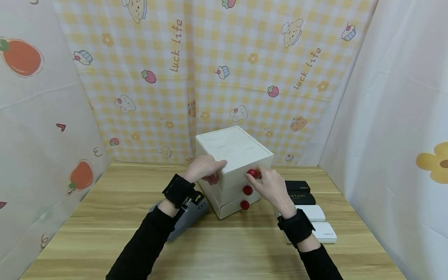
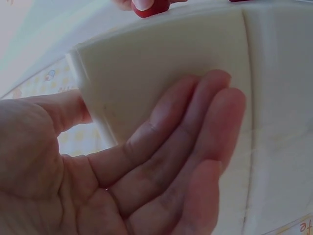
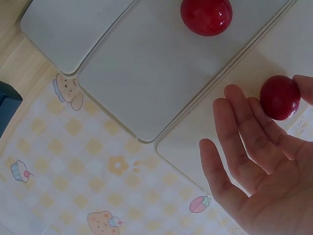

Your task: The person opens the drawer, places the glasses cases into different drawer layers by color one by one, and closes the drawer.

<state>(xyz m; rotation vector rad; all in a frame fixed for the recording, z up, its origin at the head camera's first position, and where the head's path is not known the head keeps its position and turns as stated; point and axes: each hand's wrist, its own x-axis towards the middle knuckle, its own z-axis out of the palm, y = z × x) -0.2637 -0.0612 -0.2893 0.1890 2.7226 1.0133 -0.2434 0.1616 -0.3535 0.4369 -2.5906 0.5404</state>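
A white box with three drawers (image 1: pixel 232 149) stands at an angle on the table. A red ball knob sits on each drawer front; the middle knob (image 1: pixel 247 190) and bottom knob (image 1: pixel 244 205) are uncovered. My right hand (image 1: pixel 273 186) pinches the top red knob (image 3: pixel 279 98) between thumb and index finger, its other fingers spread near the drawer front. My left hand (image 1: pixel 206 168) steadies the box at its near left edge. Its thumb lies over the top edge, and its nearly straight fingers (image 2: pixel 181 117) rest against the side panel. The drawers look closed.
Below my left wrist lies a grey pouch (image 1: pixel 190 217) with a glasses print. To the right of the box, black cases (image 1: pixel 301 197) and white cases (image 1: pixel 323 232) lie in a row. A yellow checked curtain (image 1: pixel 217 89) hangs behind the wooden table (image 1: pixel 224 252).
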